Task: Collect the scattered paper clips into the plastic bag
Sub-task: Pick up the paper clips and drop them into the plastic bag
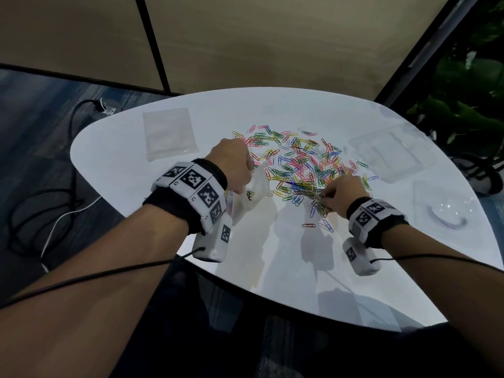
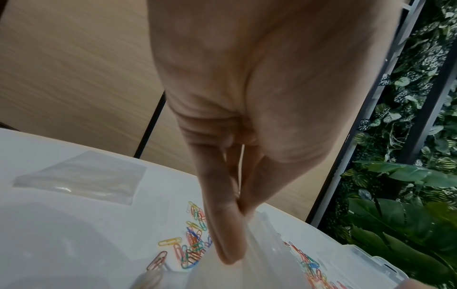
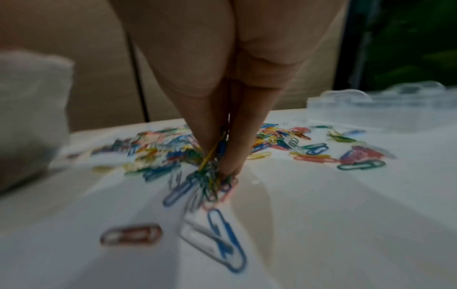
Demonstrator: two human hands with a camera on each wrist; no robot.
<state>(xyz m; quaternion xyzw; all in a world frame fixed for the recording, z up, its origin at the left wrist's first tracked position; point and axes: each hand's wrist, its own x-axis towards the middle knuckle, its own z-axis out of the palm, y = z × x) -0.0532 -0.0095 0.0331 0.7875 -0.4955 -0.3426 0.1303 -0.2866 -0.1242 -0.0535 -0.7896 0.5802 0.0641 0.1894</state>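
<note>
Colourful paper clips (image 1: 302, 162) lie scattered over the middle of the white table (image 1: 272, 255). My left hand (image 1: 234, 165) pinches the rim of a clear plastic bag (image 1: 252, 193) that hangs off the table's left-centre, with a few clips inside. In the left wrist view the thumb and fingers (image 2: 227, 234) pinch the bag's edge (image 2: 262, 254). My right hand (image 1: 341, 195) pinches a bunch of paper clips (image 1: 320, 205) just above the table, near the pile's front edge. The right wrist view shows that bunch (image 3: 210, 176) between the fingertips, blurred.
A second clear flat bag (image 1: 170, 132) lies at the table's back left. A clear plastic box (image 1: 390, 154) and a clear lid (image 1: 441, 205) sit at the right. Loose clips (image 1: 309, 225) lie in front of my right hand. Cables run over the floor at left.
</note>
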